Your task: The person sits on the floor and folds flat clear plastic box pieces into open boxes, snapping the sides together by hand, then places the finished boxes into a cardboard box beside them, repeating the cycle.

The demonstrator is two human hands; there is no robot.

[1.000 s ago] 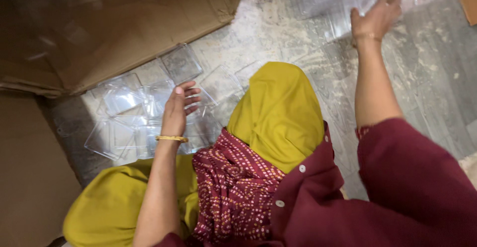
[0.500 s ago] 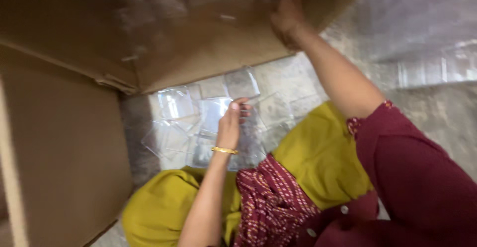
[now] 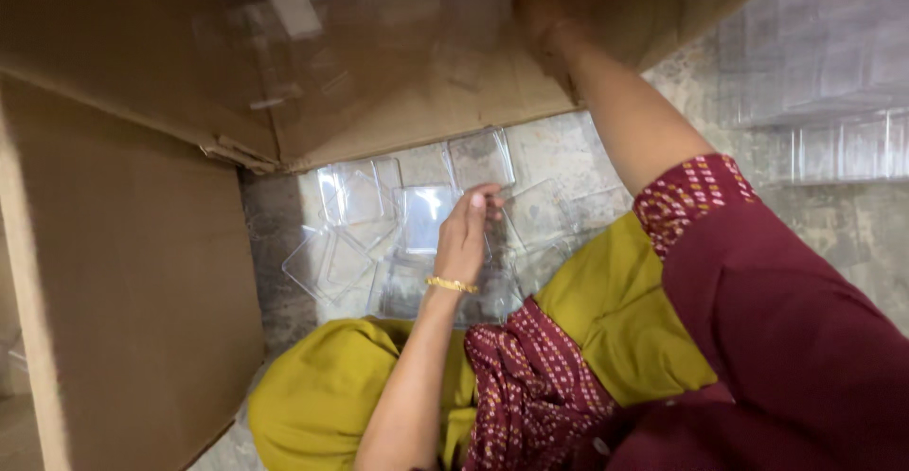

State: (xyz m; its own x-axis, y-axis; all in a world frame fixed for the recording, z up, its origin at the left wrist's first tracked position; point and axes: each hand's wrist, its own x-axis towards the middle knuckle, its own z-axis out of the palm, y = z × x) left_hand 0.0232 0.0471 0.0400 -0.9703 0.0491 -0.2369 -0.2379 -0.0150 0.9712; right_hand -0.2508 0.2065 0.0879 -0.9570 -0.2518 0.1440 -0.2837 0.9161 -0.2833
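Observation:
Several clear square plastic cases (image 3: pixel 346 230) lie in a loose pile on the stone floor in front of my knees. My left hand (image 3: pixel 466 236), with a gold bangle on its wrist, rests on this pile, and its fingers curl on the edge of one clear plastic case (image 3: pixel 423 217). My right hand (image 3: pixel 536 5) reaches up and away into the open cardboard box (image 3: pixel 398 116). It sits in shadow against the box's inner wall, and its fingers are hard to make out.
A large cardboard flap (image 3: pixel 123 282) stands along the left side. Stacked clear plastic trays (image 3: pixel 833 83) fill the upper right on the floor. My yellow-clad knees (image 3: pixel 625 310) and maroon sleeve (image 3: pixel 786 338) take up the lower right.
My right hand has moved from the clear plastic at the far right over into the cardboard box. My left hand has stayed on the pile of clear cases.

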